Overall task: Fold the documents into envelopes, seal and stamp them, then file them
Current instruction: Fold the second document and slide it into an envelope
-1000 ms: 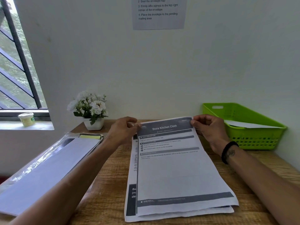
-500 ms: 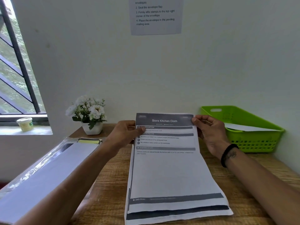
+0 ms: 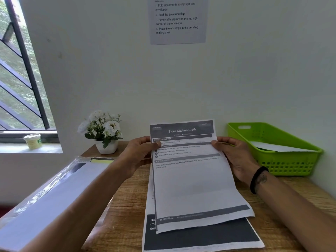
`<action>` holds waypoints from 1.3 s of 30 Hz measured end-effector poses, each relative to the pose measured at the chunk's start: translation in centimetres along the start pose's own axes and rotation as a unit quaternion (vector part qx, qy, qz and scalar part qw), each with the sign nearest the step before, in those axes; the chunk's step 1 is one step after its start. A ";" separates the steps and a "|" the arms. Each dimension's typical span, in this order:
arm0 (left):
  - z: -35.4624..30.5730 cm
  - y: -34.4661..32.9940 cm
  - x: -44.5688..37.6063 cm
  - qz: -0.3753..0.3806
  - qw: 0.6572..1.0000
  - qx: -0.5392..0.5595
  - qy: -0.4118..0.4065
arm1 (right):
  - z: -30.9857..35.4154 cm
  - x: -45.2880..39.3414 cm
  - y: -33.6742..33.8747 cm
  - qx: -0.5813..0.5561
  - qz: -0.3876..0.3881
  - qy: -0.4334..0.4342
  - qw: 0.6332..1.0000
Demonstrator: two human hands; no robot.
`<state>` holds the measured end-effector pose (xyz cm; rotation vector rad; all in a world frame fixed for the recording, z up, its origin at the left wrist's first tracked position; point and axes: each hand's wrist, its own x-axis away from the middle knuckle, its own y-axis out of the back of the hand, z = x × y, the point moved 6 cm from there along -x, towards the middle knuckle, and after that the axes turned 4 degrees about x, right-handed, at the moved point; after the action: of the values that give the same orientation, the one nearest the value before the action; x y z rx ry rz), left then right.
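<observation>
While two hands, left [image 3: 140, 155] and right [image 3: 234, 157], pinch one sheet [image 3: 192, 179] by its edges, a second sheet [image 3: 203, 235] lies on the bench [image 3: 123, 206] beside one green tray [image 3: 283, 157].

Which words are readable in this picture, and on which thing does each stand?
White wall notice: "Fold documents and insert into envelopes", "Seal the envelope flap".
White printed sheet that both hands hold: "Store Kitchen Cloth", "TASK DESCRIPTION", "STARTING STATE", "END GOAL".
Its small print: blurred.
Small white tub on the windowsill: unreadable.
</observation>
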<state>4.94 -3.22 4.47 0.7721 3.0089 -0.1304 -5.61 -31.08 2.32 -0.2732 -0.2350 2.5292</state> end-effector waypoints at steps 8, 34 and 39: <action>-0.2 0.1 -0.2 0.004 1.000 0.025 -0.003 | 0.0 -0.2 0.0 -0.001 0.001 0.002 1.000; 0.4 0.3 -0.7 -0.035 0.999 0.025 0.015 | 0.3 0.0 -0.1 0.012 0.002 -0.025 1.000; 0.5 0.3 -0.7 -0.061 0.996 0.064 0.023 | -0.1 0.0 -0.4 -0.014 0.031 -0.070 0.997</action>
<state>5.71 -3.32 3.98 0.6064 3.1168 -0.3149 -5.44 -30.75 2.31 -0.1143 -0.3205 2.6118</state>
